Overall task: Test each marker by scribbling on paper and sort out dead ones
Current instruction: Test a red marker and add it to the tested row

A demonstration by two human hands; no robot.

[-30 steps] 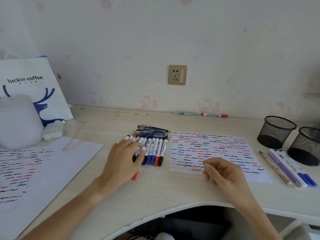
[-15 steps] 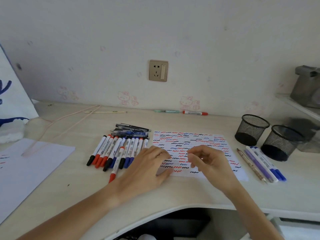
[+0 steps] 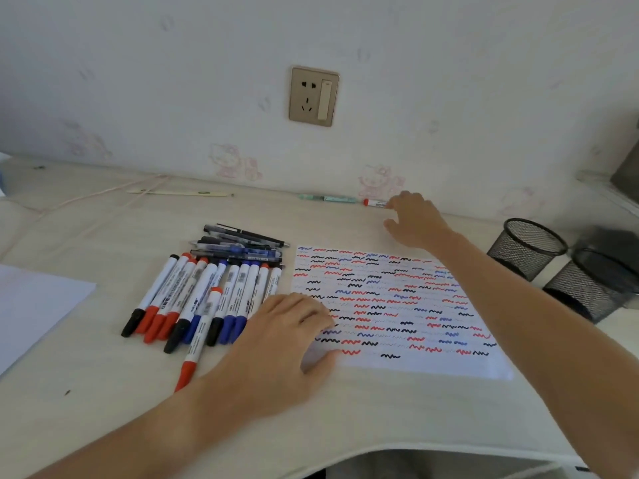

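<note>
Right hand (image 3: pixel 413 217) fingertips touching red-capped marker (image 3: pixel 375 202) by wall, grip loose, left hand (image 3: pixel 283 344) flat on scribbled paper (image 3: pixel 397 305)

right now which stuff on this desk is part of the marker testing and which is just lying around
Part of the job:
- row of markers
- scribbled paper, left hand resting on its edge
- red-capped marker by the wall, right hand reaching it
- mesh cups, likely for sorting

Lying about:
- pile of pens
- green pen
- wall socket

The right hand (image 3: pixel 413 219) hides most of the red-capped marker (image 3: pixel 374 202); the left edge crops the blank paper sheet (image 3: pixel 31 302)
</note>
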